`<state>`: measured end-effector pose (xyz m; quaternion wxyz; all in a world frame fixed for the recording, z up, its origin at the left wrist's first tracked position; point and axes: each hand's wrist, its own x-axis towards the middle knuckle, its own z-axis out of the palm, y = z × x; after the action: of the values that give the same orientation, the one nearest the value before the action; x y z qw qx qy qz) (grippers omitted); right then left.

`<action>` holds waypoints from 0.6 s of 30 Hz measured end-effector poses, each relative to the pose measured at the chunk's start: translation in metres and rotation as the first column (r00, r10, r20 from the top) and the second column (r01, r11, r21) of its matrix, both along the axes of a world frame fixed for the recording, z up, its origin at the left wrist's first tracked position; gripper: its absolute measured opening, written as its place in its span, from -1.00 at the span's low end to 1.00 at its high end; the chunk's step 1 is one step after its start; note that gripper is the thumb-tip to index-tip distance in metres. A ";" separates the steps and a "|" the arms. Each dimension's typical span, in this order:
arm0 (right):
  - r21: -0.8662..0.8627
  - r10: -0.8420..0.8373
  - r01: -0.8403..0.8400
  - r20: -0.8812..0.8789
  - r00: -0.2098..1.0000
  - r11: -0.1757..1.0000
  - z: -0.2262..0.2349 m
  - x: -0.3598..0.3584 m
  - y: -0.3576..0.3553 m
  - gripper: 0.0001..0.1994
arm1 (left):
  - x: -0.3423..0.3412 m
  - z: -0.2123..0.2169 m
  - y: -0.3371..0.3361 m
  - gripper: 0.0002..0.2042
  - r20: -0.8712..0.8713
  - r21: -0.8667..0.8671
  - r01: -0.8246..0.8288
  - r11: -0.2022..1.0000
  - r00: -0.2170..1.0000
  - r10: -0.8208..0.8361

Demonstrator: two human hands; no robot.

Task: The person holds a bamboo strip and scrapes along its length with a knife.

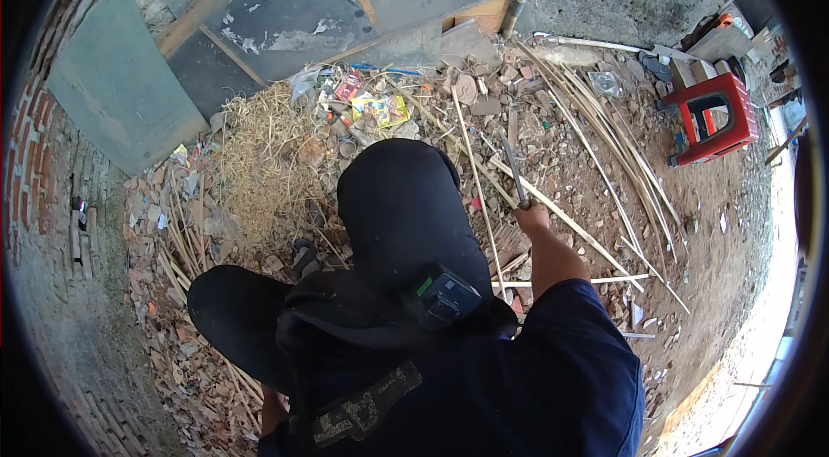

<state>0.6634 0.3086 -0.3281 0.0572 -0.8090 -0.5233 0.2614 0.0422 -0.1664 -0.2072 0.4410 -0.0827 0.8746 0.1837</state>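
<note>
My right hand [534, 217] is closed round the handle of a long-bladed knife [514, 165], its blade pointing away from me over the littered ground. Just beside that hand lies a pale split bamboo strip [566, 221], and another thin strip [473, 165] runs past the knife on its left. Low at the left, my left hand [275, 409] shows only in part beside my bent leg. Its fingers are hidden, so whether it holds anything cannot be made out. Several bamboo strips [245, 381] lie close to it.
Long bamboo strips [604, 133] lie in a bundle at the right. A red plastic stool [734, 116] rests tipped over at the far right. Dry shavings [259, 151] are heaped left of my knee, near a yellow wrapper [380, 110]. Grey panels [294, 12] line the far side.
</note>
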 end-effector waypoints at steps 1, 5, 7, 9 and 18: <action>-0.005 0.013 -0.013 -0.005 1.000 1.000 0.005 -0.006 0.008 -0.61 | 0.000 0.002 -0.003 -0.65 -0.005 0.000 -0.006 1.000 1.000 0.006; -0.130 0.057 -0.062 -0.042 0.997 0.990 0.012 -0.013 0.036 -0.55 | -0.002 0.005 -0.014 -0.65 -0.013 -0.002 -0.017 1.000 1.000 0.017; -0.061 0.108 -0.106 0.026 0.994 0.992 0.012 -0.018 0.046 -0.53 | -0.003 0.007 -0.019 -0.65 -0.022 -0.004 -0.022 1.000 1.000 0.022; -0.066 0.109 -0.108 0.004 0.994 0.992 0.011 -0.020 0.055 -0.48 | -0.003 0.011 -0.022 -0.65 -0.026 -0.006 -0.022 1.000 0.999 0.022; -0.039 0.095 -0.092 0.083 0.992 0.995 -0.040 -0.005 0.076 -0.52 | 0.001 0.033 -0.046 -0.66 -0.085 -0.001 -0.045 0.999 0.995 0.044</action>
<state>0.6580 0.3846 -0.3680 0.0083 -0.7949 -0.5579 0.2385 0.0430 -0.2125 -0.1746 0.3991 -0.0949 0.8908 0.1957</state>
